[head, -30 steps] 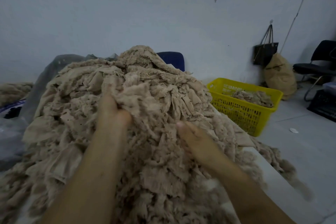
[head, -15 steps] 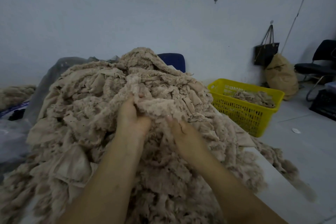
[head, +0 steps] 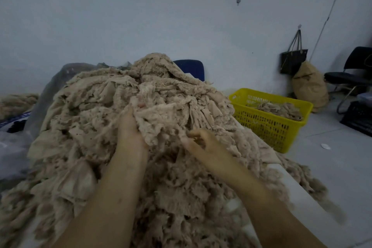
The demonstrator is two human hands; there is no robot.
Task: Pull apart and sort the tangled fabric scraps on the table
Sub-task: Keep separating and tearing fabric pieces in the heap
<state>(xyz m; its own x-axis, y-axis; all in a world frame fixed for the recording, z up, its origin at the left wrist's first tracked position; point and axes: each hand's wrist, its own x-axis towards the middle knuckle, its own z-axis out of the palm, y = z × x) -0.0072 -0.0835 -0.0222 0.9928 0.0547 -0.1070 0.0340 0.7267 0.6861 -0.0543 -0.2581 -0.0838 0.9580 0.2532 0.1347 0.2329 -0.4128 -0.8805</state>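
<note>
A tall heap of tangled beige fabric scraps (head: 96, 119) covers the table in front of me. My left hand (head: 130, 129) reaches into the middle of the heap and grips a clump of frayed scraps (head: 161, 121), its fingers buried in the cloth. My right hand (head: 203, 143) is just right of that clump, fingers curled, pinching its lower edge. Both forearms stretch up from the bottom of the view.
A yellow plastic basket (head: 269, 127) holding some beige scraps stands on the floor to the right. A white table edge (head: 298, 191) shows at lower right. A blue chair back (head: 191, 68) rises behind the heap. A black chair (head: 354, 74), a sack and a hanging bag stand by the wall.
Both hands have moved toward each other at the heap's middle. The left hand shifted right with its clump, and the right hand rose and curled onto the clump's lower edge.
</note>
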